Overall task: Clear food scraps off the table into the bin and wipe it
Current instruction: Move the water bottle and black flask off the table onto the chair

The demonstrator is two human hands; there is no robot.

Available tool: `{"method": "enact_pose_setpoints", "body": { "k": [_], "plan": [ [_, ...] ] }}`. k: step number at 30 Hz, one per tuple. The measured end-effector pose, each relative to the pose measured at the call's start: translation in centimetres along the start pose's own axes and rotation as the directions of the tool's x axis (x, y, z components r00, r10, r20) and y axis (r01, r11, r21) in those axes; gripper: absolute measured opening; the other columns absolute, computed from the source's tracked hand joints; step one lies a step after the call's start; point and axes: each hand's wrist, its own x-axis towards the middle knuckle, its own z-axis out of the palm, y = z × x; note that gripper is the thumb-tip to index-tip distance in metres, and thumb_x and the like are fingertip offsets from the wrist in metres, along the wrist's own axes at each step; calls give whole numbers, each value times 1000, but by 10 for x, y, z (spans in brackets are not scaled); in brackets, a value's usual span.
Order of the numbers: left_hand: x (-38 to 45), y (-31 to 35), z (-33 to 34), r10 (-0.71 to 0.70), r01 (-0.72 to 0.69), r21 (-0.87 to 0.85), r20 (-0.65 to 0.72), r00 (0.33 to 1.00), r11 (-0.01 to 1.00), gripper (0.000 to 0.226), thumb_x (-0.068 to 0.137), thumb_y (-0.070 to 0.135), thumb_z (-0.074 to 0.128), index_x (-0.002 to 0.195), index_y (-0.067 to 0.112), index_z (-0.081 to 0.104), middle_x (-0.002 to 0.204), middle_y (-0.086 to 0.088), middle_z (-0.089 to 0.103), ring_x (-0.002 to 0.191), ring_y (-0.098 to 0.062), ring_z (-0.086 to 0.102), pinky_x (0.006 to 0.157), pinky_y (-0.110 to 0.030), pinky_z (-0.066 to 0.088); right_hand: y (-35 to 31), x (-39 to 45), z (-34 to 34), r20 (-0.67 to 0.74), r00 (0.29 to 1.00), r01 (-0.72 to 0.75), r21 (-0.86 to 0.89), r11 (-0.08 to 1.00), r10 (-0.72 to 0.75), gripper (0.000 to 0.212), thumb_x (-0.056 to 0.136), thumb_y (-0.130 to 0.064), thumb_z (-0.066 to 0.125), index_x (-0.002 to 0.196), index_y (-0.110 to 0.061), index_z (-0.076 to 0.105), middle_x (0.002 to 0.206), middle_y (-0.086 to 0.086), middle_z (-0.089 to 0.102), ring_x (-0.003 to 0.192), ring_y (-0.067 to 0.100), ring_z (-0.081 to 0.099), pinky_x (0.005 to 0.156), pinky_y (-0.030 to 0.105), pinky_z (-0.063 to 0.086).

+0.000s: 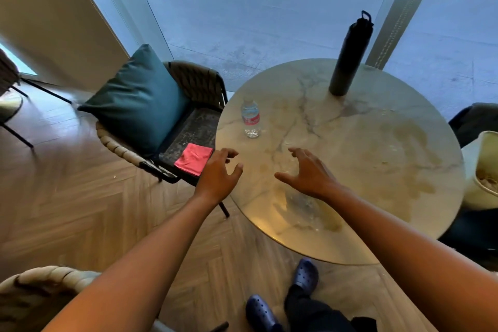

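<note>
A round marble table [377, 159] fills the right of the view, with a few small crumbs [384, 162] near its right side. My left hand [219, 174] hovers at the table's left edge, fingers spread, holding nothing. My right hand [310, 172] is over the tabletop, also open and empty. A folded pink cloth [193, 158] lies on the chair seat just left of my left hand. At the right edge stands a pale bin [478, 170] with scraps inside.
A small clear water bottle [251, 119] and a tall dark flask [350, 56] stand on the table. A woven chair [194, 127] with a teal cushion [137, 100] sits to the left. Another chair's rim [48, 275] is at the bottom left. My feet in blue clogs [304, 275] are below.
</note>
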Motion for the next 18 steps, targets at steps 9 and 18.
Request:
{"method": "enact_pose_setpoints", "body": {
  "k": [9, 18],
  "plan": [
    [74, -18, 0, -28, 23, -105, -43, 999, 994, 57, 91, 28, 73, 140, 22, 45, 136, 2, 47, 112, -8, 52, 90, -24, 43, -11, 73, 35, -13, 999, -41, 62, 997, 42, 91, 78, -62, 75, 149, -17, 40, 145, 4, 51, 130, 21, 52, 106, 37, 44],
    [167, -39, 22, -38, 39, -185, 9, 999, 982, 90, 78, 39, 85, 149, 25, 32, 140, 1, 46, 113, -12, 54, 90, -23, 47, -16, 175, 75, -43, 984, -157, 276, 948, 175, 83, 75, -42, 85, 143, -15, 46, 132, 5, 58, 96, 19, 63, 89, 31, 50]
  ]
}}
